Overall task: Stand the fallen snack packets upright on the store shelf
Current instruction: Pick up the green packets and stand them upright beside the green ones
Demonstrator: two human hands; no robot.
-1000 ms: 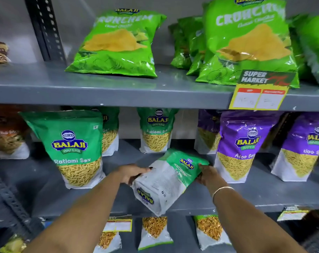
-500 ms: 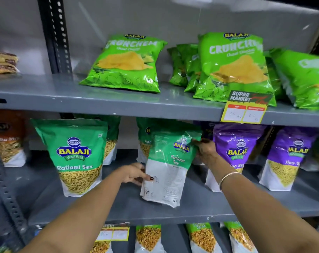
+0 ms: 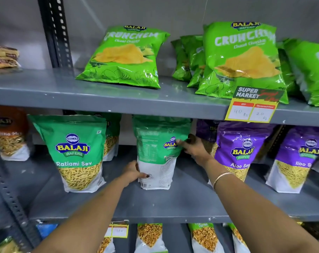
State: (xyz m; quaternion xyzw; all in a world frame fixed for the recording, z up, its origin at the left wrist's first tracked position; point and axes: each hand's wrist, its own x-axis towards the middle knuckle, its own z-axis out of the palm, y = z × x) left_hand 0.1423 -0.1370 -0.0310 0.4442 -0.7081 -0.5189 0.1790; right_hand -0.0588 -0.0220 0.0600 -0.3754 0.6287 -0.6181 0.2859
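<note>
- Packet (image 3: pixel 157 154) of Ratlami sev stands on its base on the middle shelf (image 3: pixel 173 201), back panel turned partly toward me, between the green packet on the left (image 3: pixel 73 152) and the purple packets (image 3: pixel 240 152) on the right.
- Only the head view is on hand, so everything below comes from it.
- My left hand (image 3: pixel 132 173) cups the packet's lower left edge, thumb across the white bottom part. I judge this grip is there to pin the base down so it cannot slide forward off the shelf.
- My right hand (image 3: pixel 192 147) is up at the packet's right side near the logo, fingers spread and pressing the green foil. Holding high and low at once lets me steer the lean and the twist separately.
- Its top reaches just under the shelf above (image 3: pixel 118 101), so I cannot tell whether it touches.
- It looks upright but rotated, printed front angled away to the right; I would say the step in hand is squaring it to face out like its neighbours.
- Another green packet sits behind it, mostly hidden.
- On the top shelf the chip bags (image 3: pixel 126 57) lean back rather than stand, which may be more work for me later.
- Risk as I see it: letting go too early could let the soft pouch slump or tip onto the purple packets.
</note>
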